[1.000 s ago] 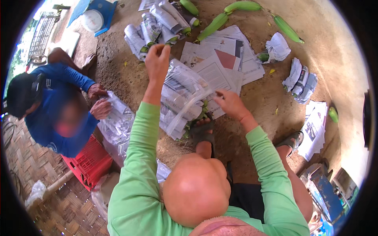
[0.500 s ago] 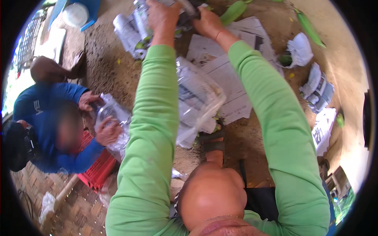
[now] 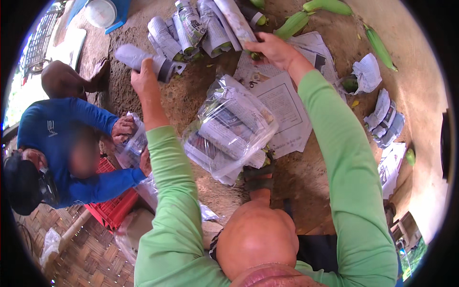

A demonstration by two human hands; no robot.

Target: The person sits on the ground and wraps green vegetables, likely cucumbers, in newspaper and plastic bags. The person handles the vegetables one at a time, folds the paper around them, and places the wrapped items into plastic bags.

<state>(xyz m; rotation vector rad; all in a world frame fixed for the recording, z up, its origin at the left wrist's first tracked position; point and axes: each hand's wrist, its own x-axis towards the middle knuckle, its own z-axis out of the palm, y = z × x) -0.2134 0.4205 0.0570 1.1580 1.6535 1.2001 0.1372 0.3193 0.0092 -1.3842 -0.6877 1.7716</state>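
Observation:
My left hand is closed around a newspaper-wrapped roll, held out to the left above the ground. My right hand grips the near end of another long newspaper-wrapped vegetable, whose green tip shows by my fingers. Beside it lies a row of wrapped vegetables, green ends facing me. Between my arms, a clear plastic bag holds several more wrapped rolls. Loose newspaper sheets are spread under and beside my right wrist.
Long green vegetables lie at the far right, with more wrapped bundles along that side. At left, a person in blue sleeves handles clear plastic by a red crate. A blue scale with a round pan stands far left.
My hands have moved apart. The left came nearer and left with a wrapped roll; the right shifted slightly right and nearer. The bagged bundle sits slightly differently, and the other person's hands moved.

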